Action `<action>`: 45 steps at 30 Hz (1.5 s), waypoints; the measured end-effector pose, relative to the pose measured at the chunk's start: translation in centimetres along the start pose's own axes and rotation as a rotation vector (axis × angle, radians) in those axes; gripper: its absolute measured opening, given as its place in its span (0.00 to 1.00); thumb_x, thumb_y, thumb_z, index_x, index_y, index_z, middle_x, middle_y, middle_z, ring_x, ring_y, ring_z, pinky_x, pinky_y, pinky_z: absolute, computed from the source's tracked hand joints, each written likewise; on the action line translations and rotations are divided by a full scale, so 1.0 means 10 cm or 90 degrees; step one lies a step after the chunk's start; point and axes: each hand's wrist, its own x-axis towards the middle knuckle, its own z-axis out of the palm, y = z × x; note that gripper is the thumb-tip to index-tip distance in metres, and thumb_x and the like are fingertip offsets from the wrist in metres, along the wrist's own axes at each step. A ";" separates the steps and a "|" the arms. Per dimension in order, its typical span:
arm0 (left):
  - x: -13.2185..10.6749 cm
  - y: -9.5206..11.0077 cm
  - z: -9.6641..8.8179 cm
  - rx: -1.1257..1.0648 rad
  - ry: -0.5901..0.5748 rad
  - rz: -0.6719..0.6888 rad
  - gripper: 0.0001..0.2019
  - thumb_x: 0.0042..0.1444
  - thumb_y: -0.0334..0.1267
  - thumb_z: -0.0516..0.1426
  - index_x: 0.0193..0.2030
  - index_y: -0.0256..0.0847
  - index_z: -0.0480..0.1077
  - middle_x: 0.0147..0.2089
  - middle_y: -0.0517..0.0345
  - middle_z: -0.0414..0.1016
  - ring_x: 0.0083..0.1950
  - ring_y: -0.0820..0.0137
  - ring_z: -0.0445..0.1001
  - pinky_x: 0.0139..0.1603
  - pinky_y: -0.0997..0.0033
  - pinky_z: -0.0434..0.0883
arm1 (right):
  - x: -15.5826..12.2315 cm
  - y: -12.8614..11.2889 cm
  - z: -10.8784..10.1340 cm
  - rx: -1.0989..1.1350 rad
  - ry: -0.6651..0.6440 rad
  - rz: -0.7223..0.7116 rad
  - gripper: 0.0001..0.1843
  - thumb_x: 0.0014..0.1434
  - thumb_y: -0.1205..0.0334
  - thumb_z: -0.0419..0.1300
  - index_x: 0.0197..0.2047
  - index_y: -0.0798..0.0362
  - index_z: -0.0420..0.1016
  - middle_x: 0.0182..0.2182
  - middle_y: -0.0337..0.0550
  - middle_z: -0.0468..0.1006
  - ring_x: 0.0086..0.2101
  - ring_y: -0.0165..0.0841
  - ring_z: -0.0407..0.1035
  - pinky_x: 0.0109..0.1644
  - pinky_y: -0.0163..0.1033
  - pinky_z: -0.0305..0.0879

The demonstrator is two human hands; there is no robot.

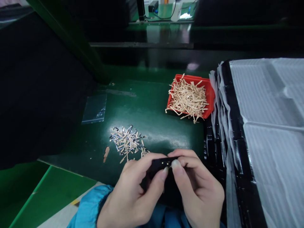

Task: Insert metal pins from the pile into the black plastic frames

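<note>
Small black part, right up close, sits between two hands above the near side of the green bench! Left hand pinches one end, thumb on its face; right hand pinches the other, the thumb tips close together. Over at right, black layers and white sheets stack up. Just past the left hand, thin strips heap loosely beside a brown scrap. Farther on, a clear bag lies left, and a red bin brims with pale, curled strips.
</note>
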 end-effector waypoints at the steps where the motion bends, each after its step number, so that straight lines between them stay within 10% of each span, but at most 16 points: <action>1: 0.00 0.00 0.00 -0.009 0.000 -0.005 0.12 0.72 0.32 0.55 0.56 0.48 0.74 0.30 0.65 0.77 0.26 0.74 0.77 0.27 0.80 0.75 | 0.00 0.00 0.00 0.004 0.005 0.002 0.08 0.66 0.69 0.64 0.34 0.49 0.79 0.37 0.37 0.84 0.38 0.24 0.80 0.43 0.23 0.77; 10: 0.05 -0.03 -0.02 -0.341 -0.064 -0.230 0.16 0.74 0.48 0.56 0.53 0.37 0.75 0.27 0.61 0.74 0.21 0.78 0.68 0.23 0.81 0.67 | -0.02 0.06 -0.03 0.120 0.064 0.138 0.10 0.67 0.56 0.67 0.34 0.48 0.81 0.37 0.39 0.84 0.37 0.26 0.79 0.42 0.25 0.75; 16: 0.06 -0.08 -0.03 -0.433 -0.028 -0.227 0.21 0.75 0.51 0.52 0.52 0.35 0.78 0.26 0.58 0.75 0.22 0.76 0.69 0.25 0.77 0.68 | 0.01 0.06 -0.04 0.100 0.038 0.101 0.10 0.68 0.58 0.66 0.33 0.49 0.80 0.37 0.39 0.84 0.37 0.25 0.79 0.41 0.25 0.75; 35: 0.00 -0.04 -0.04 -0.128 -0.013 -0.103 0.17 0.78 0.45 0.49 0.58 0.47 0.79 0.31 0.63 0.76 0.29 0.75 0.73 0.33 0.77 0.72 | 0.00 0.04 0.01 -0.100 0.013 -0.024 0.07 0.66 0.67 0.65 0.34 0.49 0.78 0.38 0.41 0.84 0.39 0.30 0.81 0.42 0.30 0.78; 45: 0.03 -0.07 0.11 0.036 0.084 -0.015 0.13 0.77 0.37 0.50 0.42 0.43 0.74 0.26 0.65 0.71 0.24 0.77 0.70 0.27 0.78 0.67 | -0.05 0.12 0.05 -0.180 0.010 -0.098 0.07 0.66 0.71 0.62 0.39 0.49 0.76 0.40 0.40 0.82 0.40 0.29 0.80 0.44 0.32 0.78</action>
